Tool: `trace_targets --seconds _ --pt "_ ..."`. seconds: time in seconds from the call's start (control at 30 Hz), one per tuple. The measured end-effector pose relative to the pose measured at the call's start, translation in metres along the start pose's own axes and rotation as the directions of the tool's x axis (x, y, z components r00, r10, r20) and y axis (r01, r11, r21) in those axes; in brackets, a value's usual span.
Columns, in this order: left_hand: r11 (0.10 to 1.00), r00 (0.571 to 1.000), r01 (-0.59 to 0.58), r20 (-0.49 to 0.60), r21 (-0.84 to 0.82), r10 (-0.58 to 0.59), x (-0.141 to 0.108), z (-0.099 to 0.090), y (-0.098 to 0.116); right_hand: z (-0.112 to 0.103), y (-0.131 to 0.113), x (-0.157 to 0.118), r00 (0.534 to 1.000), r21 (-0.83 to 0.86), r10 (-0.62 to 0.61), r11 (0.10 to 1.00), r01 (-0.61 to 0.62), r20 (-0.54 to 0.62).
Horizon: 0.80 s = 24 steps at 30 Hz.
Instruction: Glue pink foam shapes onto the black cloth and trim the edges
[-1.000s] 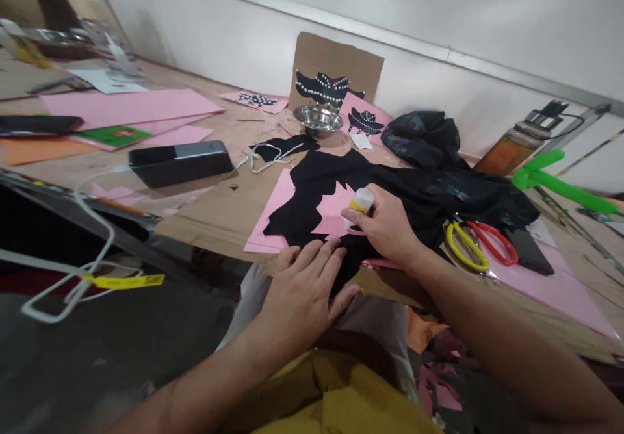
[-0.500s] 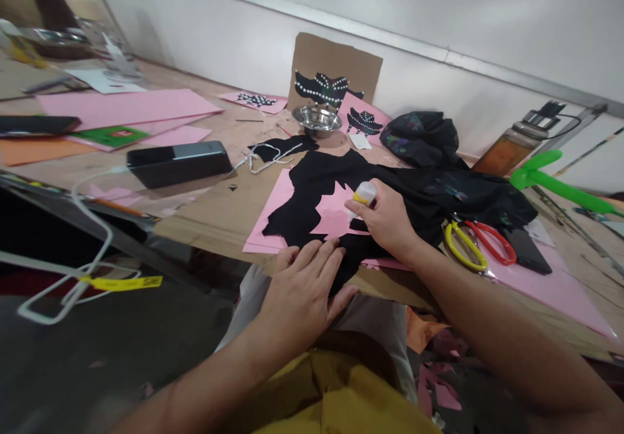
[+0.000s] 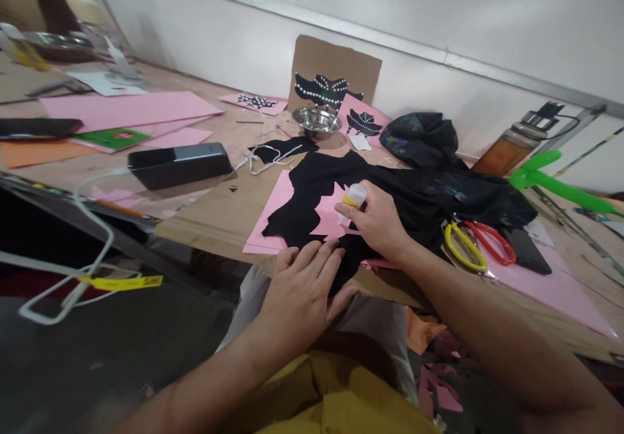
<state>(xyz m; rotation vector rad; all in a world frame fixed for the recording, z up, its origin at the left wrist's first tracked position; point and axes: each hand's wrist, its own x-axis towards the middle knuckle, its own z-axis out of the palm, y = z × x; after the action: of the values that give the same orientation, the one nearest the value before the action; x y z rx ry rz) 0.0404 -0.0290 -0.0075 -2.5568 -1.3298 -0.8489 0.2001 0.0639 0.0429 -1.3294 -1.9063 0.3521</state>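
My right hand [image 3: 377,219] is closed round a small white glue bottle [image 3: 355,195] with a yellow label, its nozzle tilted down at a pink paper cutout [image 3: 326,216] with jagged edges. That cutout lies on black fabric [image 3: 292,216], which spreads over pink sheets [image 3: 258,229]. Flat on the fabric's near edge rests my left hand [image 3: 305,284], fingers stretched out and holding nothing. Whether the nozzle touches the paper is hard to tell.
Yellow-handled and red-handled scissors [image 3: 465,249] lie to the right. Behind stand a metal bowl [image 3: 316,122] and a cardboard panel [image 3: 336,57] bearing a beaded black cutout. A black power bank [image 3: 180,164] sits left. A bottle of brown liquid [image 3: 511,141] leans at the far right.
My right hand has moved slightly left with the glue bottle, across the pink cutout. My left hand stays in place on the fabric.
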Motion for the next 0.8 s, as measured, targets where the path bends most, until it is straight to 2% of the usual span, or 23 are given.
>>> trace_targets --seconds 0.13,0.4,0.53,0.8 --pt "1.000 1.000 -0.001 -0.011 0.004 0.001 -0.001 0.001 0.000 -0.001 0.007 0.005 0.998 -0.040 0.001 0.999 -0.003 -0.056" --pt "1.000 1.000 -0.002 -0.004 -0.006 0.002 0.000 0.001 -0.001 0.005 0.005 0.010 0.999 -0.007 0.004 1.000 -0.005 -0.045" --pt "1.000 1.000 0.003 -0.006 -0.008 -0.003 -0.001 0.000 -0.001 -0.001 0.011 0.013 0.998 -0.010 0.044 0.999 -0.045 -0.055" --pt "1.000 1.000 0.005 -0.010 -0.011 -0.006 0.000 -0.001 -0.001 -0.013 0.017 0.007 0.996 -0.051 0.012 0.999 -0.017 -0.086"
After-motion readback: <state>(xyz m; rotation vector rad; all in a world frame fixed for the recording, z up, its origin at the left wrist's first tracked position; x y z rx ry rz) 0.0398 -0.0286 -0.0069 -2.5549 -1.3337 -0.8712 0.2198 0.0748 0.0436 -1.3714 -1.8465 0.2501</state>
